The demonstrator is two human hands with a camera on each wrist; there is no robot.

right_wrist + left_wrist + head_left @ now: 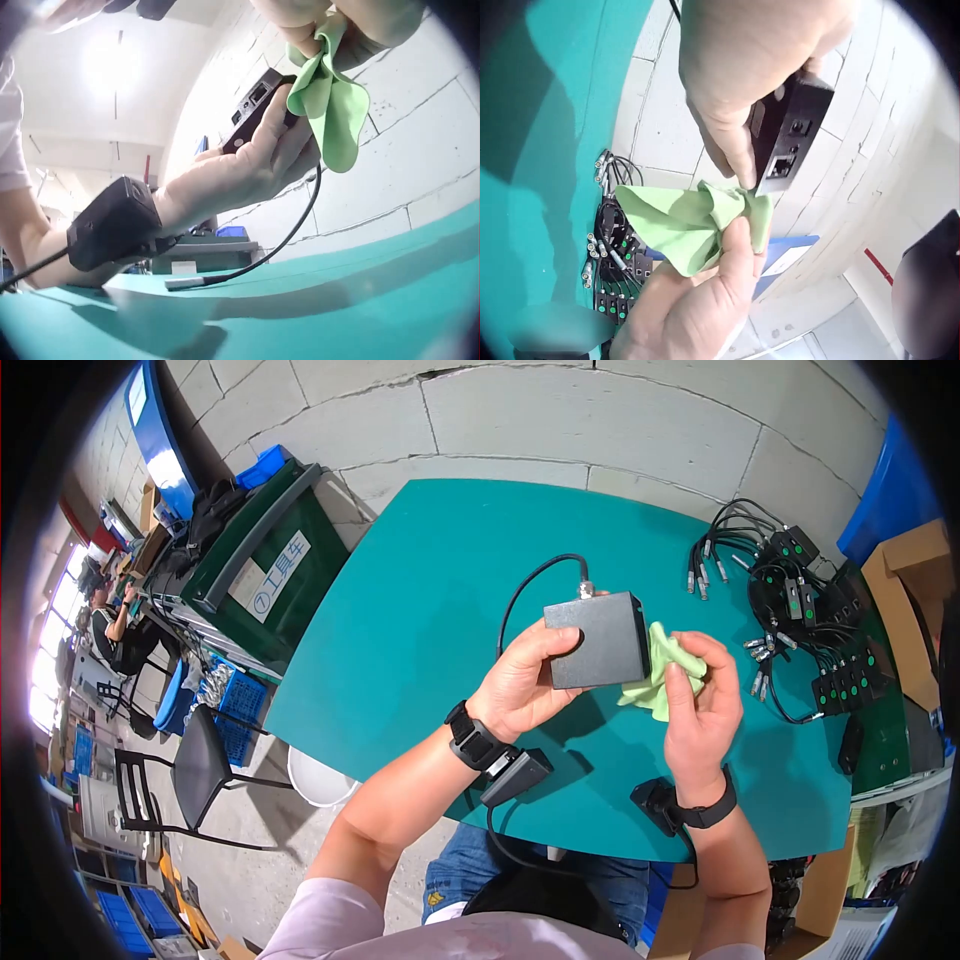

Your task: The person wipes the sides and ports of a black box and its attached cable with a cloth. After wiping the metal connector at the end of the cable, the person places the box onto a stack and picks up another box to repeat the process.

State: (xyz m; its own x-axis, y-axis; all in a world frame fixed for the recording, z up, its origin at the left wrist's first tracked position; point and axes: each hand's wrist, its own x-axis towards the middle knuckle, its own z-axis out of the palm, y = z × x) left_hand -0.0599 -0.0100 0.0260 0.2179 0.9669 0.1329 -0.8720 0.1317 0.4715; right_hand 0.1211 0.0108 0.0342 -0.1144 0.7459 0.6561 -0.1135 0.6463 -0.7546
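My left hand (522,682) grips a black box (598,642) from its left side, thumb on the upper face, above the green table. A black cable leaves the box's far edge through a metal fitting (586,589). In the left wrist view, sockets show on one narrow side of the box (789,142). My right hand (703,710) pinches a light green cloth (660,672) between thumb and fingers, close against the box's right side. The right wrist view has the cloth (330,105) hanging from the fingers beside the box; whether it touches the box I cannot tell.
Several black cabled modules (800,600) with metal connectors lie at the table's right. A dark green cart (250,575) stands at the left, near a black chair (198,765) and a white bucket (318,775). Cardboard boxes (905,615) stand at the right; a seated person is at far left.
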